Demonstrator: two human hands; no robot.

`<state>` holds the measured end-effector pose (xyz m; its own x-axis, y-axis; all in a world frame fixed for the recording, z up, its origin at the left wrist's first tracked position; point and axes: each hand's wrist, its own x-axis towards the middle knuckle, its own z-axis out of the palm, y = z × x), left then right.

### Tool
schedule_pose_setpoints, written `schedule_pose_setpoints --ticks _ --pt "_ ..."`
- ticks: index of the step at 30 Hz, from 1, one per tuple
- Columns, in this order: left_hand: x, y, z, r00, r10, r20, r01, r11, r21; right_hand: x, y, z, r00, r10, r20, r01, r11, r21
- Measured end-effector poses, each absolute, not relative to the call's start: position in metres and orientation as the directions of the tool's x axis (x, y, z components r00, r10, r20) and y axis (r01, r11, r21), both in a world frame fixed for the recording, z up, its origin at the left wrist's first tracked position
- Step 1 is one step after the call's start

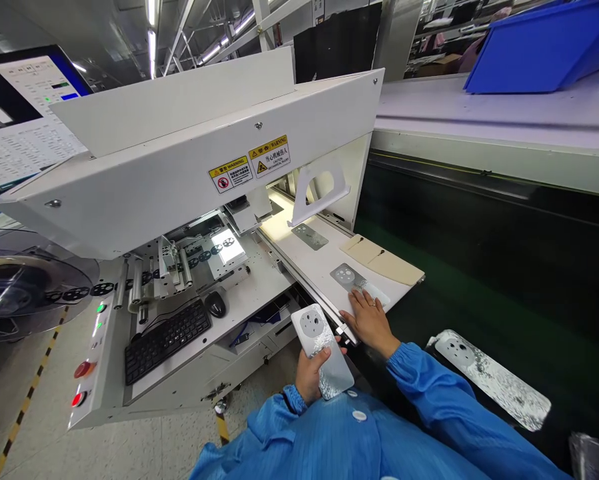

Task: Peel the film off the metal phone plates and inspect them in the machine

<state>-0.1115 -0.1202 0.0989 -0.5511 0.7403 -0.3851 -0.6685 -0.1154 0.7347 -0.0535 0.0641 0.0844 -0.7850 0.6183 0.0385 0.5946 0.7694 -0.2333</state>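
Note:
My left hand (308,375) grips a silvery phone back cover (337,375) with a round camera ring and several holes, tilted in front of my blue smock. Flat on a second phone back cover (347,275) lies my right hand (372,323), fingers stretched out over its near end. That cover rests on the white conveyor belt (324,259) coming out of the machine. A third cover (309,236) lies farther up the belt, close to the machine's opening. On the dark green surface at right is another patterned cover (494,379).
The white machine housing (189,160) with warning labels spans the middle. A beige curved plate (382,260) edges the belt. At left are a keyboard (167,340), a mouse (215,305), a film reel (19,293) and red buttons (82,370). A blue bin (539,50) stands upper right.

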Motion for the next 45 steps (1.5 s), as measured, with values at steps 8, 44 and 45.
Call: schedule_pose_setpoints --ticks 8,44,45 --pt "-0.113 -0.122 0.105 -0.569 0.738 -0.363 -0.655 -0.139 0.743 -0.069 0.081 0.075 -0.780 0.625 0.032 0.608 0.770 -0.193" --pt "-0.116 -0.125 0.121 -0.569 0.710 -0.415 -0.688 -0.136 0.713 -0.080 0.102 0.079 -0.777 0.630 -0.001 0.619 0.764 -0.183" --pt "-0.116 -0.125 0.121 -0.570 0.711 -0.412 -0.686 -0.136 0.715 -0.080 0.102 0.081 -0.777 0.629 -0.007 0.620 0.763 -0.181"
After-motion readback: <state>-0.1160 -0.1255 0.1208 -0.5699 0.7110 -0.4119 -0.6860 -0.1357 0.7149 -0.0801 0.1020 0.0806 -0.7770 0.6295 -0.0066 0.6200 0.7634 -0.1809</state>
